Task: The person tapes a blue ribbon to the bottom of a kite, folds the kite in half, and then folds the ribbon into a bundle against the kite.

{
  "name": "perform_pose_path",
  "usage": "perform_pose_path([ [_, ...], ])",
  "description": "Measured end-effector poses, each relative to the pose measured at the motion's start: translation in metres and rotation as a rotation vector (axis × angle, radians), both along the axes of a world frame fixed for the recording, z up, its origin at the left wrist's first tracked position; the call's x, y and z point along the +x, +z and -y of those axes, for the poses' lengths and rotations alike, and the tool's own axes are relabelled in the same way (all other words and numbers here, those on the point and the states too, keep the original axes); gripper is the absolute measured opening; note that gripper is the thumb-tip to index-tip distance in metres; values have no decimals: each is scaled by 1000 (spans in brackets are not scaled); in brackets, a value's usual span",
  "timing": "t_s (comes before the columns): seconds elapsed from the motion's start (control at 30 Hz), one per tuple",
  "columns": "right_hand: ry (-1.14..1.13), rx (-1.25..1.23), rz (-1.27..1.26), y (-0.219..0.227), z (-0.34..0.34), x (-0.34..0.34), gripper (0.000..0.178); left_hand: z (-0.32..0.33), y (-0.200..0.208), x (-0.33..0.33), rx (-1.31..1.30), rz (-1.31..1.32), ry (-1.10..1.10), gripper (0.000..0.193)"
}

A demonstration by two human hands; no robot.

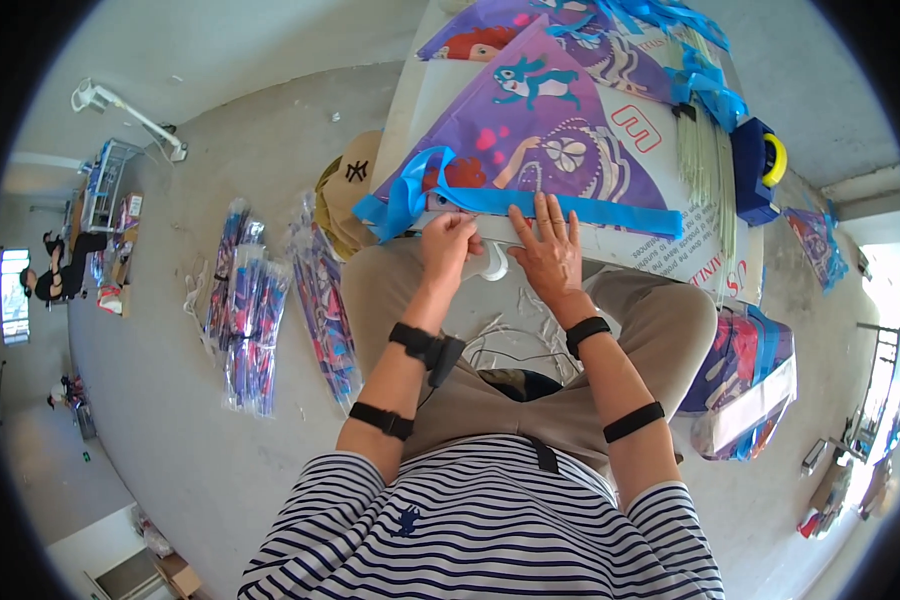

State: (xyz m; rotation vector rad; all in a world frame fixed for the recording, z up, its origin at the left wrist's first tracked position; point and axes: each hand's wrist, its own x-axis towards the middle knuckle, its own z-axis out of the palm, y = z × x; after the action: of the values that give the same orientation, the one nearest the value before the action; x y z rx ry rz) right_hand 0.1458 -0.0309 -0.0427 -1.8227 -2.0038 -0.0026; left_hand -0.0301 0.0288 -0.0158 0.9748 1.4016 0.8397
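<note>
A purple triangular kite [610, 150] printed with cartoon figures lies on a white board in front of me. Along its near edge runs a wide blue ribbon [630, 216], bunched in loops at the left end. My right hand [550, 248] rests on the ribbon and the kite's near edge, fingers stretched out and spread. Just left of it, my left hand [448, 243] is closed in a pinch at the near edge. A thin white curled strip [494, 262] hangs beside its fingertips and seems to be held there; the exact grip is partly hidden.
More kites with blue ribbons [660, 15] lie at the board's far end. Thin pale rods [692, 150] and a blue box with a yellow ring [760, 172] sit at right. Wrapped kite bundles [253, 325] and a beige cap [355, 175] are at left. White scraps litter the floor below.
</note>
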Motion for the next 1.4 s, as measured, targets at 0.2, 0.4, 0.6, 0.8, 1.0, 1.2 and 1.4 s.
perform_pose_path([
  [0.2,-11,-26,1,0,1,-3,77,-21,0,4,129,-121,162,20],
  [0.4,-22,-29,0,-2,3,3,77,-42,18,17,154,-599,99,34],
  [0.6,11,-29,-9,1,-1,-8,80,-70,-31,-23,199,-666,204,29],
  [0.8,-21,-59,16,-2,2,1,84,-64,-32,-12,230,-371,241,32],
  [1.0,-7,-45,27,-2,2,-1,83,-63,-28,-18,246,-287,201,33],
  [1.2,-13,-37,27,-4,2,-1,82,-52,-8,1,317,-514,139,31],
  [1.4,-4,-25,10,-4,1,-3,82,-46,-11,14,468,-858,122,23],
])
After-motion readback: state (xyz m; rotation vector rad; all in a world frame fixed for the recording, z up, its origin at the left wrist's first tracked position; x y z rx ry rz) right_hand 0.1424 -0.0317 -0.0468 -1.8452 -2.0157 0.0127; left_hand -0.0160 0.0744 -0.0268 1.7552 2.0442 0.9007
